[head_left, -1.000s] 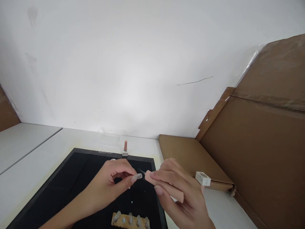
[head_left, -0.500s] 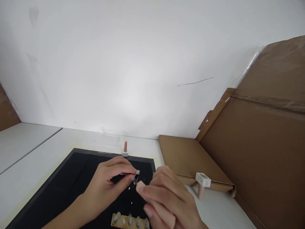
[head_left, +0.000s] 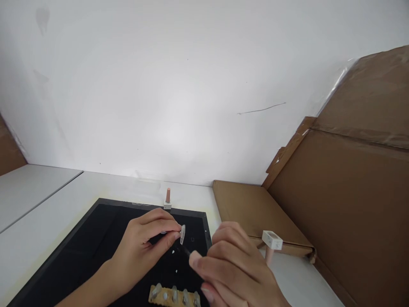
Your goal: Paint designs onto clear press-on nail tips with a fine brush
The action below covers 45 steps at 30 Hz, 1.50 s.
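White wall (head_left: 159,85) backs the black mat (head_left: 96,243); over it, the left hand (head_left: 153,234) pinches a translucent false nail (head_left: 182,234), swung upright since a second ago, bringing its near end beside the brush (head_left: 185,251) the right hand (head_left: 236,266) pinches.

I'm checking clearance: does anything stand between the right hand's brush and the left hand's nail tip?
Nothing visible does: the brush is close below the nail tip; whether they touch is unclear.

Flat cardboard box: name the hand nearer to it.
Right: the right hand is in front of the box; the left hand is farther left, over the black mat.
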Each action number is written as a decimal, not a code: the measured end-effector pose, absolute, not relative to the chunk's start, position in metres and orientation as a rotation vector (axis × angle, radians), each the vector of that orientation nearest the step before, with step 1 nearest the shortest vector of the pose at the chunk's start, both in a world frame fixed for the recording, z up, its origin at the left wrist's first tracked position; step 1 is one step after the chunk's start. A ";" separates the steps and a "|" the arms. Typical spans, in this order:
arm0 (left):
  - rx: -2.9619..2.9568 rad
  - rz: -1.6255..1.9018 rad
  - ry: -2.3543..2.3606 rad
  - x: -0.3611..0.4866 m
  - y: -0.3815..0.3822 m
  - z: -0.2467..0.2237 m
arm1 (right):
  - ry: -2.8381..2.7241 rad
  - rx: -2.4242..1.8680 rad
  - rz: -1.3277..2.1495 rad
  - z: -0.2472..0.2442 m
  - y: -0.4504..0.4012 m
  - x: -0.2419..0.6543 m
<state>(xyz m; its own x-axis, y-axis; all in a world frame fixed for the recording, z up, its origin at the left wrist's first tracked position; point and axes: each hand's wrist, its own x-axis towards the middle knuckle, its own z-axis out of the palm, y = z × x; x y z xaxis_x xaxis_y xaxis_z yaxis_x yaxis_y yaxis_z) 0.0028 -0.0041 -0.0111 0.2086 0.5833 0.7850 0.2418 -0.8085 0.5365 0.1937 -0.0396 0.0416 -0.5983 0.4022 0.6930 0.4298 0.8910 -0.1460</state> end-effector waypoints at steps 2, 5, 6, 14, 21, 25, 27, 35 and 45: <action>2.192 1.630 0.778 0.003 -0.004 -0.011 | -2.242 -0.623 -0.126 0.042 -0.039 0.195; 2.205 1.631 0.770 0.003 -0.004 -0.012 | -2.278 -0.659 -0.111 0.041 -0.040 0.194; 2.212 1.631 0.769 0.003 -0.004 -0.013 | -2.305 -0.655 -0.062 0.040 -0.041 0.194; 2.234 1.666 0.776 0.004 -0.004 -0.011 | -2.257 -0.667 -0.091 0.040 -0.039 0.192; 2.228 1.663 0.783 0.003 -0.004 -0.010 | -2.260 -0.690 0.020 0.040 -0.044 0.196; 2.202 1.658 0.761 0.003 -0.005 -0.011 | -2.242 -0.701 -0.100 0.041 -0.042 0.197; 2.178 1.659 0.777 0.004 -0.005 -0.010 | -2.288 -0.680 -0.019 0.041 -0.044 0.195; 2.096 1.602 0.815 0.003 -0.006 -0.007 | -2.197 -0.689 0.005 0.040 -0.045 0.196; 2.044 1.610 0.784 0.003 -0.008 -0.004 | -2.175 -0.665 0.108 0.037 -0.044 0.194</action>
